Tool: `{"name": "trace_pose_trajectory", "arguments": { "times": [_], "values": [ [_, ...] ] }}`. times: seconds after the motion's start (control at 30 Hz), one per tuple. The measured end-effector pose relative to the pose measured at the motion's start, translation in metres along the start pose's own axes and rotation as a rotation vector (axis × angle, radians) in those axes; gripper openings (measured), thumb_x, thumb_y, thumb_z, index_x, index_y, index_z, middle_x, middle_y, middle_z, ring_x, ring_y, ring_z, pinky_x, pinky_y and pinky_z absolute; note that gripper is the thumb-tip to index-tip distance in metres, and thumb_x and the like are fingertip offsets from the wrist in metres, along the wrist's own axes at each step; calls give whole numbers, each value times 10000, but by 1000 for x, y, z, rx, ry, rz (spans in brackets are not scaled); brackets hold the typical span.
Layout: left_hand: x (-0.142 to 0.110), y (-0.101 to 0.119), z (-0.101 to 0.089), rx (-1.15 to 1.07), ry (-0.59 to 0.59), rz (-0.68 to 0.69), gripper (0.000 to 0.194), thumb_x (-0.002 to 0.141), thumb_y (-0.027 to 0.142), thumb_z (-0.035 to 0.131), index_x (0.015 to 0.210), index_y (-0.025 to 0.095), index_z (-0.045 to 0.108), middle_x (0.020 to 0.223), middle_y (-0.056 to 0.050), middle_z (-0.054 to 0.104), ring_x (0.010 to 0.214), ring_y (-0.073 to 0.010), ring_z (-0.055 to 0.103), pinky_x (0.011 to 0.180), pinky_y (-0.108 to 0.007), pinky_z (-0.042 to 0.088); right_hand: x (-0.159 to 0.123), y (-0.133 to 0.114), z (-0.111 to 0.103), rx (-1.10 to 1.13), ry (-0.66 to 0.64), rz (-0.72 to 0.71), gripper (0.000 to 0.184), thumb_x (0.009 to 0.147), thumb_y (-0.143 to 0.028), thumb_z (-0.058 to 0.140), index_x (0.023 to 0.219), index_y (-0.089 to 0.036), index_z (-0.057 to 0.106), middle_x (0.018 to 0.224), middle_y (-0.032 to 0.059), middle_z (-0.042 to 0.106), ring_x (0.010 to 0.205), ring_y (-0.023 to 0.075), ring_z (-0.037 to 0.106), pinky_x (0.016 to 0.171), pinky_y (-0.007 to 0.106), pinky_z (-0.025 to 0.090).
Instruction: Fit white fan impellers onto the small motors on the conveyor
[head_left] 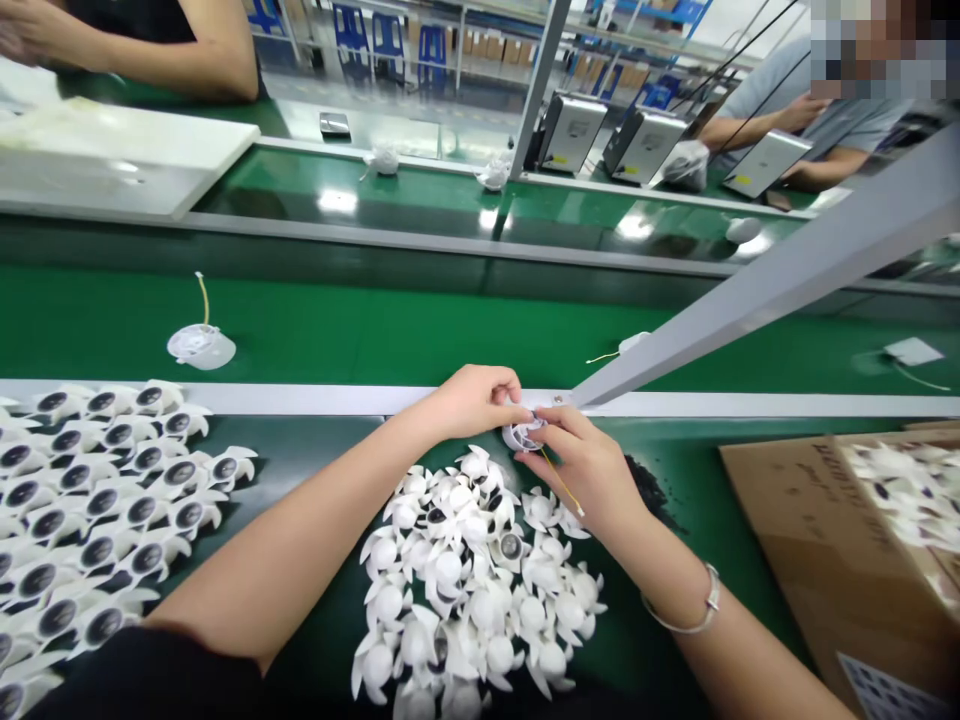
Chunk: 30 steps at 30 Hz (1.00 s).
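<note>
My left hand [476, 400] and my right hand [581, 460] meet at the bench's far edge, both closed on one small white fan part [523, 434]. A thin yellow wire [562, 483] trails from it across my right palm. Just below my hands lies a loose heap of white fan blades [472, 575] on the green mat. At the left, several more blades [97, 510] lie in rows with dark centres up.
A finished white part with a yellow wire [200, 345] rides the green conveyor belt [390, 335]. An open cardboard box [832, 555] of parts sits at the right. A grey slanted bar [787, 270] crosses above. Other people's arms work at the far side.
</note>
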<state>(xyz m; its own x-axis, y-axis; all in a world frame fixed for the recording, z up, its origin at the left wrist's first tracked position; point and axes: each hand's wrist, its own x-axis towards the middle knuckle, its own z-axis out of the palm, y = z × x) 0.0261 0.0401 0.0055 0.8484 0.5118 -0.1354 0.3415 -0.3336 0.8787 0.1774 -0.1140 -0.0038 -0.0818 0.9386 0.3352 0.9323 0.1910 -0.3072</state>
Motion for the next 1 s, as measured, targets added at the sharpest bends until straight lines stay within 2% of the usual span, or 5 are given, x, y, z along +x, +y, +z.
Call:
{"name": "trace_pose_trajectory", "arguments": {
  "times": [0.2, 0.33, 0.57, 0.73, 1.0],
  "values": [
    [-25, 34, -26, 446, -275, -92, 667, 537, 819, 700, 848, 229, 668, 771, -8, 660, 653, -165, 559, 530, -260, 325, 1, 9, -35, -100, 107, 222, 380, 935, -216, 540, 1304, -140, 582, 1316, 170, 583, 1104, 292, 620, 869, 438, 557],
    [-31, 44, -31, 467, -495, -193, 615, 557, 697, 767, 996, 267, 737, 879, -14, 721, 735, -182, 619, 545, -250, 358, -42, -2, -54, -90, 39, 336, 179, 944, -246, 525, 955, -186, 694, 891, 69, 677, 852, 235, 640, 753, 384, 543],
    [-20, 19, -43, 171, -655, -170, 397, 671, 439, 797, 1008, 238, 739, 835, -6, 747, 707, -152, 652, 594, -224, 403, -96, -27, -39, 63, -88, 380, 214, 939, -198, 485, 938, -208, 699, 888, 80, 658, 815, 225, 644, 711, 356, 556],
    [-13, 4, -39, -60, -523, -55, 351, 727, 395, 766, 1014, 205, 698, 874, -13, 707, 649, -99, 581, 591, -205, 395, -84, -5, -38, 101, -67, 353, 175, 940, -192, 518, 968, -205, 690, 918, 70, 666, 838, 218, 644, 747, 357, 558],
    [-4, -4, -12, 187, -244, 301, 279, 752, 290, 713, 1016, 202, 700, 916, -11, 625, 582, -69, 455, 598, -224, 383, -57, 13, -40, -221, -280, -111, 172, 891, -84, 564, 795, -172, 677, 798, 52, 622, 735, 201, 565, 638, 332, 463]
  ]
}}
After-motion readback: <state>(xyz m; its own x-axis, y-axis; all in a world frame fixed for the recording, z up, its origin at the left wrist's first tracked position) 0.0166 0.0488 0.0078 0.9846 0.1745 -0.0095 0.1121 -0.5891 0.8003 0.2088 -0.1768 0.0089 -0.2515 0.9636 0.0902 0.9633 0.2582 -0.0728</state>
